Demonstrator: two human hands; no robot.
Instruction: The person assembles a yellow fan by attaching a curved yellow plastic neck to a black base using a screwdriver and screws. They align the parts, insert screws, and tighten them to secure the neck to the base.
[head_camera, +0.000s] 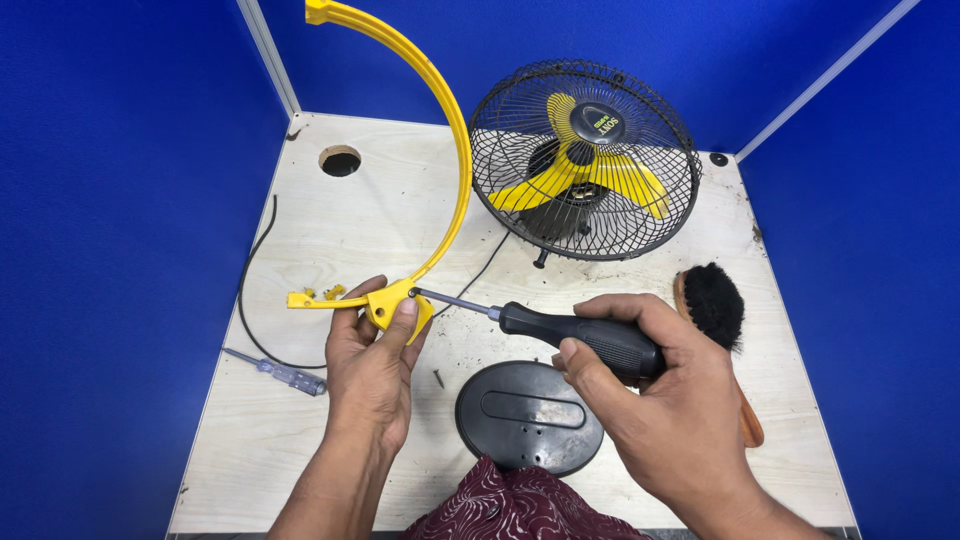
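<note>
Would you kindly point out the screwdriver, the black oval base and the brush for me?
screwdriver (585, 337): head view, on its black handle.
black oval base (525, 412): head view, on its top face.
brush (712, 300): head view, on its black bristles.

Caged fan (585, 160), brush (712, 302), oval base (528, 415).

Pale plywood worktop (330, 220), scuffed, round hole (340, 160) near back left; blue partition walls (120, 200) on three sides; even light.
</note>
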